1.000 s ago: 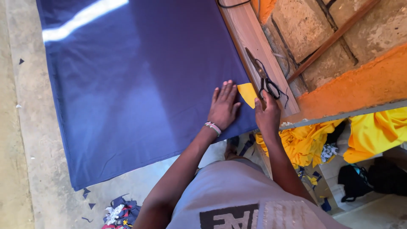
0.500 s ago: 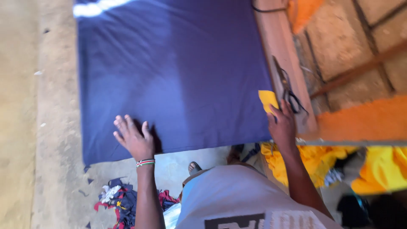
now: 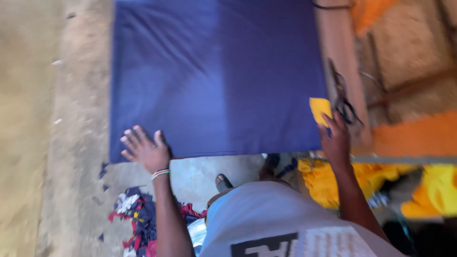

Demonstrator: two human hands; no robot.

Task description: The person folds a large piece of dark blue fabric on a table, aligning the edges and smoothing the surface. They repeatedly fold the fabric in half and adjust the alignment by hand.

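A large dark blue cloth [image 3: 219,76] lies spread flat over a table. My left hand [image 3: 145,150] rests open, fingers spread, on the cloth's near left corner. My right hand [image 3: 335,140] presses on the near right corner of the cloth, fingers next to a small yellow piece [image 3: 319,109] that lies at the cloth's right edge. Black-handled scissors [image 3: 342,97] lie on the bare wooden strip [image 3: 340,52] of the table just beyond my right hand. The picture is blurred.
Coloured fabric scraps [image 3: 135,216] are piled on the concrete floor below the left corner. Yellow cloth [image 3: 333,178] hangs bunched under the table at the right. A sandalled foot [image 3: 223,182] shows below the table edge. An orange-painted wall [image 3: 419,135] stands at right.
My left hand has slid from beside the right hand across the near edge of the cloth to its left corner. My right hand stays by the yellow piece.
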